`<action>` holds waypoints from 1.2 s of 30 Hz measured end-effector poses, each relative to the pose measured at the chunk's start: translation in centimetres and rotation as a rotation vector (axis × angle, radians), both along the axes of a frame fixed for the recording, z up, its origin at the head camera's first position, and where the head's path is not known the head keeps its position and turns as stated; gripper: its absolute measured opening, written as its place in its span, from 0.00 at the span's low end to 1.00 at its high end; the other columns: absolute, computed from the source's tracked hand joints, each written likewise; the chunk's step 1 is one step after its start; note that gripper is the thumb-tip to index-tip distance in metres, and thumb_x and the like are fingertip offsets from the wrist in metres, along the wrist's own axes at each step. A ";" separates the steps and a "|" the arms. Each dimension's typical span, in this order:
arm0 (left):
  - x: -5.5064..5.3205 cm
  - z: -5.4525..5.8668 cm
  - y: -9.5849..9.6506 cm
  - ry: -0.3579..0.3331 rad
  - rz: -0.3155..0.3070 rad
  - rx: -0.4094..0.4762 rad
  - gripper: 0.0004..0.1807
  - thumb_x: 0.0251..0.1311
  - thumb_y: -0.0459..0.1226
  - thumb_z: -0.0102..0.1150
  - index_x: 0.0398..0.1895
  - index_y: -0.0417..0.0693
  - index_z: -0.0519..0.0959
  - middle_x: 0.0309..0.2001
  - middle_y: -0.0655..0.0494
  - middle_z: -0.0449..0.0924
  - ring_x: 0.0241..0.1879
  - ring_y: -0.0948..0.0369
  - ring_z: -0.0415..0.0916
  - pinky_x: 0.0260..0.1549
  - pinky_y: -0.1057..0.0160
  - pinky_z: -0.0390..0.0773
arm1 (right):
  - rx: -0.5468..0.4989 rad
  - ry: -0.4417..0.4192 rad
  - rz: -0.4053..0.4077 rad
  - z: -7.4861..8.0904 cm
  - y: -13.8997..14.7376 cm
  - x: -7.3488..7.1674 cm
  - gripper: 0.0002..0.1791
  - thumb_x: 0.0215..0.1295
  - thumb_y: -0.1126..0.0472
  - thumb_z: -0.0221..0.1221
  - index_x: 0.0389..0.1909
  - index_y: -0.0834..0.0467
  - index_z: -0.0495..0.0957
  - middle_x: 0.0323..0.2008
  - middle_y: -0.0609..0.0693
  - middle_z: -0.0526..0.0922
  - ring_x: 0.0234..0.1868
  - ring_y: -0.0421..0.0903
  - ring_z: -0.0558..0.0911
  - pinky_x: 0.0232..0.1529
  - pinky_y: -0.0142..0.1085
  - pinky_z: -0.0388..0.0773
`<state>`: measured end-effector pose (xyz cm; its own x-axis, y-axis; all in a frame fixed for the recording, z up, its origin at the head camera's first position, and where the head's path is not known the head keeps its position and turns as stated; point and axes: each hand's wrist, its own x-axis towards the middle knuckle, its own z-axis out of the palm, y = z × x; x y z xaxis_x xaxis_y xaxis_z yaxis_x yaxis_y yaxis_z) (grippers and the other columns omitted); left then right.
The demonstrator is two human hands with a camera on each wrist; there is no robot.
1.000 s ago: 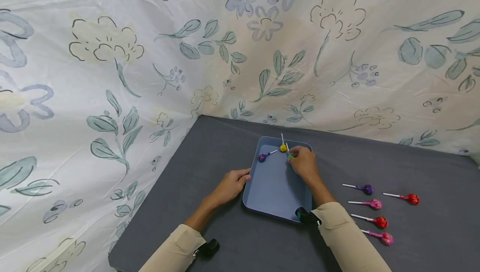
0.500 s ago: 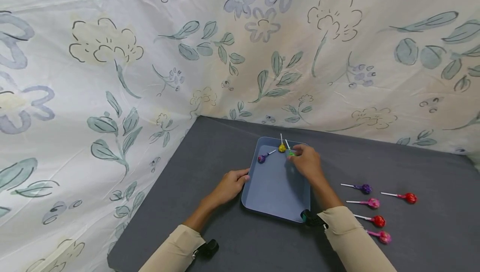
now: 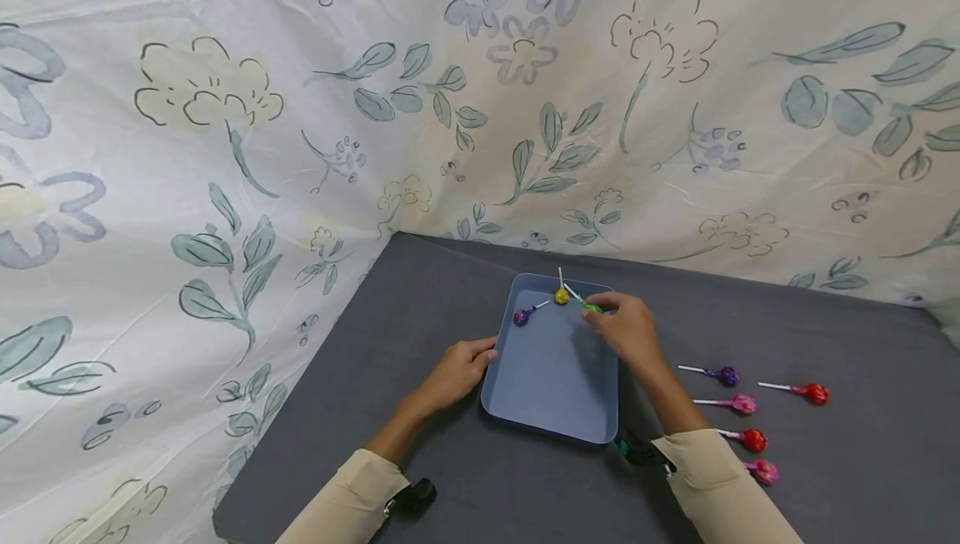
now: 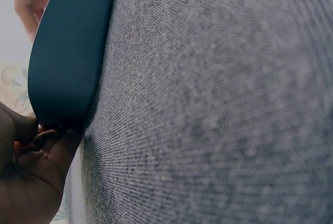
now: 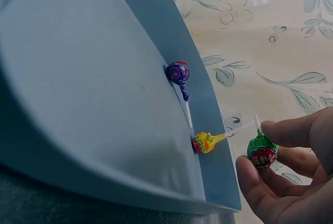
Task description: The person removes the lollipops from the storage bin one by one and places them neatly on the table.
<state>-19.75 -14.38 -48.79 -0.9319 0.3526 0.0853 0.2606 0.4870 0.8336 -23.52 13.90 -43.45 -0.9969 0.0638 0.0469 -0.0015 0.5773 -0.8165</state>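
Note:
My right hand [image 3: 626, 331] pinches a green-wrapped lollipop [image 5: 261, 152] by its head, between thumb and fingers, over the far right part of a blue tray [image 3: 551, 377]. Its white stick leans up and to the left in the head view. Inside the tray, a yellow lollipop [image 5: 206, 142] rests against the far wall with its stick over the rim. A purple lollipop [image 5: 178, 73] lies near the far left corner. At the tray's left side, my left hand [image 3: 456, 373] holds the edge, thumb at the rim; the left wrist view shows its fingers [image 4: 63, 151] bent at the tray.
On the grey cloth right of the tray lie a purple lollipop [image 3: 727, 376], a pink one [image 3: 742, 404], a red one [image 3: 753, 440], another pink one [image 3: 763, 471] partly behind the right sleeve, and a red one [image 3: 816, 394] farther right. A floral curtain [image 3: 465, 111] hangs behind.
My right hand has shifted slightly right, and the green lollipop's stick has tipped farther left. The left hand keeps its hold on the tray.

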 end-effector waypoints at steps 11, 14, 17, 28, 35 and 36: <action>0.0 0.0 -0.2 0.000 -0.007 -0.007 0.22 0.83 0.33 0.48 0.72 0.30 0.73 0.69 0.38 0.77 0.67 0.50 0.77 0.68 0.43 0.75 | 0.028 0.030 0.028 0.1 1.1 1.5 0.21 0.73 0.60 0.66 0.61 0.66 0.83 0.55 0.66 0.86 0.56 0.62 0.86 0.49 0.50 0.85; 0.0 0.0 -0.3 0.000 -0.005 -0.014 0.22 0.83 0.33 0.48 0.72 0.30 0.73 0.69 0.38 0.77 0.68 0.49 0.76 0.68 0.43 0.75 | 0.025 0.040 0.034 0.2 1.4 1.9 0.20 0.74 0.60 0.66 0.61 0.65 0.83 0.57 0.67 0.86 0.56 0.63 0.87 0.48 0.50 0.87; 0.0 0.0 -0.2 -0.004 -0.007 -0.015 0.22 0.83 0.34 0.48 0.72 0.30 0.73 0.69 0.38 0.77 0.68 0.49 0.76 0.68 0.43 0.75 | 0.010 0.039 0.034 0.3 1.7 2.4 0.20 0.74 0.61 0.65 0.62 0.65 0.83 0.58 0.67 0.85 0.55 0.63 0.87 0.45 0.46 0.89; -0.1 -0.2 -0.1 -0.014 0.002 -0.015 0.22 0.83 0.34 0.48 0.72 0.30 0.73 0.69 0.39 0.77 0.69 0.48 0.76 0.69 0.44 0.75 | -0.069 0.006 0.028 0.2 3.5 3.8 0.20 0.75 0.58 0.66 0.61 0.65 0.83 0.55 0.64 0.85 0.46 0.54 0.89 0.43 0.37 0.88; -0.2 -0.1 0.0 -0.019 0.004 -0.004 0.22 0.83 0.34 0.48 0.72 0.30 0.73 0.69 0.38 0.77 0.70 0.47 0.75 0.69 0.44 0.74 | -0.042 -0.001 0.018 0.1 5.0 4.9 0.21 0.77 0.57 0.64 0.63 0.64 0.81 0.57 0.65 0.84 0.51 0.57 0.89 0.46 0.42 0.89; -0.2 -0.1 0.1 -0.022 0.005 -0.002 0.22 0.83 0.34 0.49 0.72 0.30 0.73 0.69 0.38 0.77 0.70 0.47 0.75 0.69 0.44 0.74 | -0.037 -0.002 0.018 0.1 5.2 5.1 0.21 0.77 0.56 0.64 0.64 0.63 0.81 0.58 0.65 0.84 0.52 0.58 0.88 0.46 0.42 0.89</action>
